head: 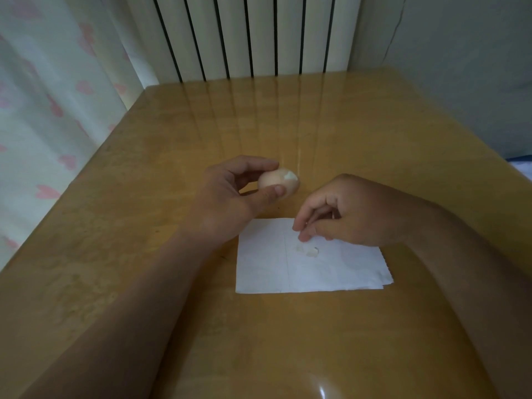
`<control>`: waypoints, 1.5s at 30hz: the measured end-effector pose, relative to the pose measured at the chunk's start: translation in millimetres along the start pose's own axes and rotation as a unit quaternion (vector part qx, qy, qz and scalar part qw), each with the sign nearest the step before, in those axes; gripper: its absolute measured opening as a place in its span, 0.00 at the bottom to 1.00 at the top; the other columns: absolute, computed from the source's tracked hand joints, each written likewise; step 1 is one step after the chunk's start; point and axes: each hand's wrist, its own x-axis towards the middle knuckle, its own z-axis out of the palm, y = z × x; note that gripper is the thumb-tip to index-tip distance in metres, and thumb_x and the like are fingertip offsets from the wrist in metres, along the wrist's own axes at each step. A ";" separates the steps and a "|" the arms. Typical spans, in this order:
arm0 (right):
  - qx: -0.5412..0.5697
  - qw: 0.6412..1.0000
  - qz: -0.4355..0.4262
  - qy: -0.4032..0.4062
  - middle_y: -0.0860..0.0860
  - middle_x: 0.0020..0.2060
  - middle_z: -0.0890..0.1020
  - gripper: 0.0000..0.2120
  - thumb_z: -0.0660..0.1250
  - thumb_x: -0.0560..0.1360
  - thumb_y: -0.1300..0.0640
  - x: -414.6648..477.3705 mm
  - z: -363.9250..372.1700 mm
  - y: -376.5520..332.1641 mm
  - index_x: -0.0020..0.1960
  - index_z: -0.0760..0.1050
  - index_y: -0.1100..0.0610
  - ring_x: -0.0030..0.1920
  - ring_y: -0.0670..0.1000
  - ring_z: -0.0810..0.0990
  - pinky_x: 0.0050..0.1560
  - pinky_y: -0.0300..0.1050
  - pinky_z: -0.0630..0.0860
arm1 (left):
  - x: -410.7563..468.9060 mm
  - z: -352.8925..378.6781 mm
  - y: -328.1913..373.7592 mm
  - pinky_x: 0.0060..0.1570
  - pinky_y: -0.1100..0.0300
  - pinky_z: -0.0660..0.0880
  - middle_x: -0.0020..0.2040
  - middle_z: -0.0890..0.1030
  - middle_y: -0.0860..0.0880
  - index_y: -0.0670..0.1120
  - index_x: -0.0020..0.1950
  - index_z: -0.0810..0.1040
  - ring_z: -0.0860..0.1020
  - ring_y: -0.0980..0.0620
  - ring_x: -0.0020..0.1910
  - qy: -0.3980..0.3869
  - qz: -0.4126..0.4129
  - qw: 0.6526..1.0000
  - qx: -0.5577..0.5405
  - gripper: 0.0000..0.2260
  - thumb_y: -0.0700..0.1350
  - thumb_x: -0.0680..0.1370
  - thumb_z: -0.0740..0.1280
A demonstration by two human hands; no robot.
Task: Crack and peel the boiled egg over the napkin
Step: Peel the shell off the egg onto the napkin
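Left hand: I see my left hand (230,197) gripping the egg (280,182) between thumb and curled fingers.
Egg position: it is held above the table (129,240), just past the napkin's far edge and not over the paper.
Egg condition: one small white patch is bared at the far end; shell covers the rest.
Right hand: my right hand (345,214) hovers low over the napkin (316,275) with its fingertips (302,236) bunched. I cannot tell whether they pinch a chip of shell.
Debris: a few shell fragments (312,251) lie on the napkin just below those fingertips.
Risk one: in my judgement, peeling where the egg is now held would drop chips onto bare wood.
Risk two: a hard thumb press could gouge the white, and a wet shell could slip from the grip.
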 end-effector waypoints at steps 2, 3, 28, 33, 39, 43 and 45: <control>-0.020 0.999 -0.016 0.032 0.41 0.37 0.86 0.04 0.75 0.73 0.59 1.1 1.5 1.5 0.46 0.85 0.51 0.36 0.36 0.82 0.37 0.30 0.75 | -0.2 0.4 0.4 0.53 0.56 0.80 0.54 0.85 0.49 0.50 0.53 0.83 0.83 0.52 0.57 -0.001 0.006 1.000 0.000 0.14 0.38 0.71 0.78; -0.024 0.998 -0.026 0.046 0.41 0.35 0.85 0.04 0.77 0.72 0.59 1.5 1.8 1.9 0.45 0.85 0.52 0.36 0.36 0.82 0.37 0.30 0.74 | -0.4 0.5 0.7 0.52 0.56 0.80 0.54 0.85 0.49 0.50 0.54 0.83 0.83 0.52 0.57 -0.001 0.008 1.000 -0.001 0.14 0.38 0.71 0.78; 0.185 0.957 0.074 0.211 0.54 0.33 0.86 0.15 0.73 0.74 0.48 8.3 8.6 -4.0 0.44 0.80 0.61 0.32 0.51 0.85 0.26 0.43 0.75 | -7.1 9.8 -2.9 0.50 0.57 0.82 0.54 0.78 0.50 0.51 0.54 0.80 0.80 0.49 0.56 -0.010 0.146 0.984 0.102 0.17 0.41 0.69 0.78; 0.305 0.929 0.094 0.186 0.60 0.37 0.86 0.10 0.75 0.73 0.61 7.7 8.5 -7.4 0.49 0.79 0.67 0.36 0.55 0.86 0.33 0.47 0.81 | -6.3 9.4 -5.5 0.49 0.58 0.82 0.53 0.75 0.51 0.42 0.55 0.81 0.80 0.52 0.54 -0.003 0.215 0.961 0.176 0.17 0.43 0.69 0.79; 0.364 0.905 0.121 0.185 0.62 0.35 0.84 0.07 0.73 0.73 0.68 11.1 9.5 -7.0 0.49 0.78 0.70 0.35 0.55 0.85 0.37 0.48 0.83 | -4.1 10.0 -11.5 0.45 0.52 0.82 0.53 0.77 0.44 0.36 0.55 0.82 0.81 0.47 0.50 -0.002 0.274 0.934 0.228 0.17 0.40 0.69 0.79; 0.305 0.920 0.130 0.208 0.62 0.33 0.85 0.01 0.70 0.73 0.70 12.6 12.3 -6.0 0.44 0.80 0.68 0.32 0.54 0.85 0.36 0.48 0.83 | -2.5 10.0 -12.8 0.43 0.52 0.80 0.52 0.78 0.41 0.35 0.54 0.82 0.81 0.47 0.48 0.002 0.300 0.914 0.272 0.16 0.41 0.70 0.77; 0.269 0.927 0.122 0.230 0.63 0.34 0.85 0.01 0.69 0.72 0.70 13.0 14.0 -5.4 0.43 0.80 0.68 0.31 0.54 0.84 0.33 0.47 0.83 | -1.9 9.5 -12.5 0.43 0.54 0.79 0.52 0.79 0.41 0.35 0.54 0.83 0.81 0.48 0.48 0.007 0.304 0.912 0.275 0.16 0.42 0.70 0.76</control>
